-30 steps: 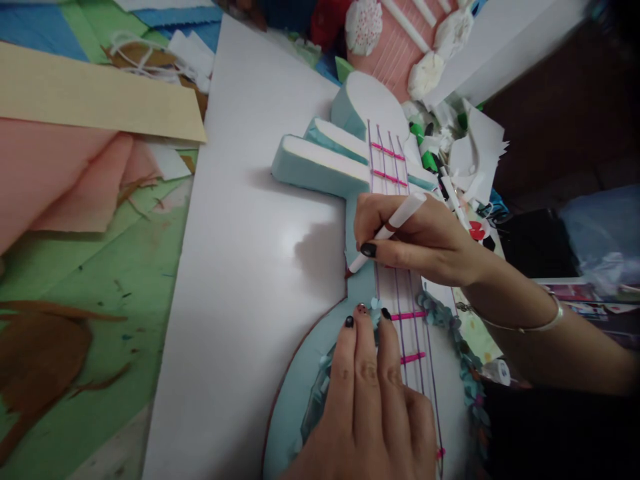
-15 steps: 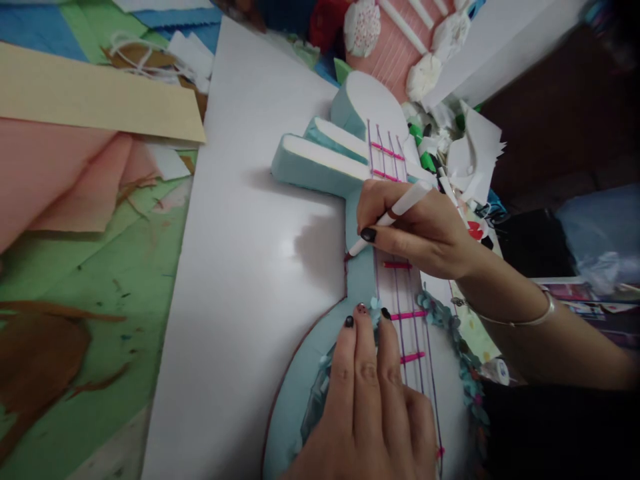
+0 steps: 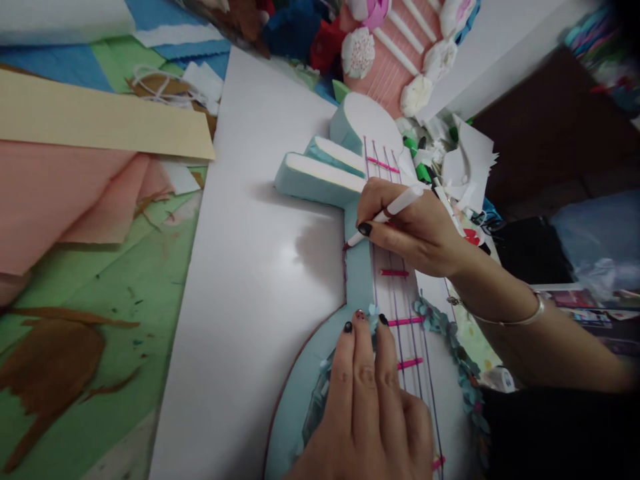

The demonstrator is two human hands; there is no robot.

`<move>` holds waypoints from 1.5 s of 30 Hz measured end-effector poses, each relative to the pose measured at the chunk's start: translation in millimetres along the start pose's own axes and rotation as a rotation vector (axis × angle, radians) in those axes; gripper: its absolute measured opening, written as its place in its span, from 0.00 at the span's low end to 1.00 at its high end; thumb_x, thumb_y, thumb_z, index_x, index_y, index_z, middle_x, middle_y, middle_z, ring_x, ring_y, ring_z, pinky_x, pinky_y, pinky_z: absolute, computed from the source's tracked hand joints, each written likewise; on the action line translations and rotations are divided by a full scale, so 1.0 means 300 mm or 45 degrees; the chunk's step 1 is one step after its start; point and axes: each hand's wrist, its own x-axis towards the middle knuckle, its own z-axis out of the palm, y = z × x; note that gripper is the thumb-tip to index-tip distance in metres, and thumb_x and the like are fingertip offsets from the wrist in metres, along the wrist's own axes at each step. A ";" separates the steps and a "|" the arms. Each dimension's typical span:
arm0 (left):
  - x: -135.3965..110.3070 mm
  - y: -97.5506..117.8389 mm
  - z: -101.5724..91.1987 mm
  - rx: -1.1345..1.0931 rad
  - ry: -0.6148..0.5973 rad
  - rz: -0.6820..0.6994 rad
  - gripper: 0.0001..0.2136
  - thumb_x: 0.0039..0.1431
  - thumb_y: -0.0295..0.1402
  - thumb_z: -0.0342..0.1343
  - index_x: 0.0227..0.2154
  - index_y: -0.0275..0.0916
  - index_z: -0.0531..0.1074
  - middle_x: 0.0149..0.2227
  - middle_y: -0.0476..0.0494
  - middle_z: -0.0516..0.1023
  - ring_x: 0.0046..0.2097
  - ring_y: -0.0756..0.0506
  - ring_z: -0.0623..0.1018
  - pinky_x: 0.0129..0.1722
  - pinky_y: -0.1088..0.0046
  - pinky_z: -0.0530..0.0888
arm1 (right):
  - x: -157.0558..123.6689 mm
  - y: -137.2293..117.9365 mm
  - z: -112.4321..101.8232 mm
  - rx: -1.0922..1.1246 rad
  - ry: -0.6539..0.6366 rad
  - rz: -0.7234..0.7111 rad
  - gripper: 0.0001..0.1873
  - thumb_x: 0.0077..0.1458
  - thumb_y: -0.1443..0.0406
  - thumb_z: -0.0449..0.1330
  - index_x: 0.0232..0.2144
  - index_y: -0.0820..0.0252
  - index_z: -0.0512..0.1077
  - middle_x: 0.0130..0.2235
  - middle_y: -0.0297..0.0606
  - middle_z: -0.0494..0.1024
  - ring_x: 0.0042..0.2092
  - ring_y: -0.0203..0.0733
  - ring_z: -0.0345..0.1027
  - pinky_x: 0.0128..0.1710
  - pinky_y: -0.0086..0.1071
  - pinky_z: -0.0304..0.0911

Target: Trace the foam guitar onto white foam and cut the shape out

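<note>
Far left, brown paper scrap (image 3: 60, 363) on green sheet (image 3: 150, 280). Next, white board (image 3: 240, 267); craft guitar (image 3: 359, 280), pale-blue sides, lies on it. Left hand (image 3: 375, 400) rests over guitar's body, fingers extended, nearly together, gripping nothing. White felt-tip pen (image 3: 405, 199), dark tip at neck's left edge, pinched in right hand's (image 3: 413, 230) curled fingers.

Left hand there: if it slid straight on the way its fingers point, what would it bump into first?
Probably the small blue petals right by its fingertips; past them, along the guitar's neck, the white marker in the right hand. How high each sits is hard to tell.
</note>
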 end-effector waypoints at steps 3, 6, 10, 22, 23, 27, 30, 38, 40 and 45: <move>0.005 -0.002 0.001 0.008 0.035 0.005 0.07 0.58 0.30 0.50 0.25 0.35 0.65 0.41 0.30 0.80 0.45 0.30 0.77 0.39 0.61 0.79 | 0.006 0.003 -0.002 -0.025 0.003 -0.005 0.04 0.54 0.72 0.52 0.30 0.59 0.64 0.30 0.35 0.65 0.32 0.35 0.58 0.32 0.33 0.57; 0.015 -0.006 0.003 -0.004 0.063 -0.005 0.08 0.57 0.28 0.48 0.24 0.35 0.65 0.40 0.30 0.80 0.44 0.30 0.78 0.37 0.61 0.79 | 0.011 0.006 -0.002 -0.051 0.022 -0.005 0.05 0.53 0.73 0.52 0.30 0.59 0.63 0.30 0.34 0.64 0.32 0.35 0.57 0.32 0.33 0.56; 0.021 -0.007 0.011 0.006 0.102 -0.023 0.07 0.56 0.27 0.49 0.23 0.35 0.64 0.39 0.32 0.80 0.43 0.31 0.78 0.36 0.63 0.80 | 0.020 0.011 -0.003 -0.120 0.044 -0.012 0.06 0.52 0.74 0.52 0.29 0.59 0.63 0.29 0.33 0.64 0.31 0.34 0.56 0.33 0.32 0.56; 0.020 -0.004 0.022 0.029 0.181 -0.051 0.07 0.55 0.25 0.48 0.22 0.35 0.64 0.37 0.32 0.81 0.41 0.33 0.79 0.38 0.62 0.77 | 0.051 0.041 -0.018 -0.232 0.115 0.024 0.06 0.51 0.74 0.52 0.28 0.60 0.63 0.28 0.33 0.64 0.30 0.34 0.56 0.33 0.31 0.55; 0.021 -0.003 0.023 0.031 0.191 -0.063 0.07 0.55 0.25 0.48 0.22 0.35 0.64 0.37 0.32 0.81 0.41 0.33 0.79 0.38 0.62 0.76 | 0.053 0.044 -0.019 -0.223 0.120 0.035 0.06 0.52 0.74 0.52 0.28 0.60 0.63 0.28 0.32 0.64 0.30 0.33 0.56 0.32 0.30 0.55; 0.018 0.005 0.031 0.022 0.217 -0.078 0.07 0.54 0.26 0.50 0.22 0.35 0.64 0.37 0.31 0.80 0.41 0.32 0.79 0.40 0.60 0.75 | 0.057 0.052 -0.019 -0.212 0.134 0.048 0.05 0.53 0.73 0.52 0.29 0.60 0.64 0.29 0.32 0.65 0.30 0.33 0.57 0.33 0.30 0.55; 0.012 0.015 0.036 0.012 0.222 -0.103 0.06 0.53 0.28 0.53 0.22 0.34 0.65 0.38 0.29 0.80 0.43 0.31 0.79 0.43 0.58 0.74 | 0.057 0.053 -0.019 -0.229 0.132 0.002 0.05 0.54 0.73 0.52 0.29 0.60 0.64 0.29 0.33 0.66 0.31 0.34 0.58 0.33 0.31 0.56; 0.011 0.016 0.040 0.009 0.232 -0.107 0.08 0.52 0.30 0.55 0.21 0.34 0.65 0.38 0.30 0.80 0.43 0.31 0.79 0.44 0.58 0.73 | 0.051 0.047 -0.018 -0.309 0.114 -0.017 0.05 0.54 0.73 0.51 0.29 0.60 0.63 0.29 0.34 0.66 0.32 0.35 0.58 0.33 0.30 0.56; 0.008 0.017 0.041 0.013 0.233 -0.125 0.08 0.53 0.30 0.55 0.22 0.34 0.65 0.39 0.29 0.80 0.45 0.30 0.78 0.46 0.57 0.73 | 0.051 0.040 -0.017 -0.340 0.108 -0.012 0.06 0.54 0.74 0.52 0.29 0.59 0.63 0.29 0.33 0.66 0.31 0.34 0.57 0.32 0.29 0.55; -0.007 0.018 0.037 0.021 0.179 -0.065 0.08 0.54 0.32 0.55 0.25 0.33 0.66 0.41 0.28 0.79 0.46 0.29 0.77 0.47 0.55 0.71 | 0.049 0.030 -0.017 -0.389 0.099 -0.037 0.06 0.54 0.74 0.51 0.29 0.59 0.61 0.28 0.33 0.65 0.30 0.33 0.56 0.31 0.29 0.54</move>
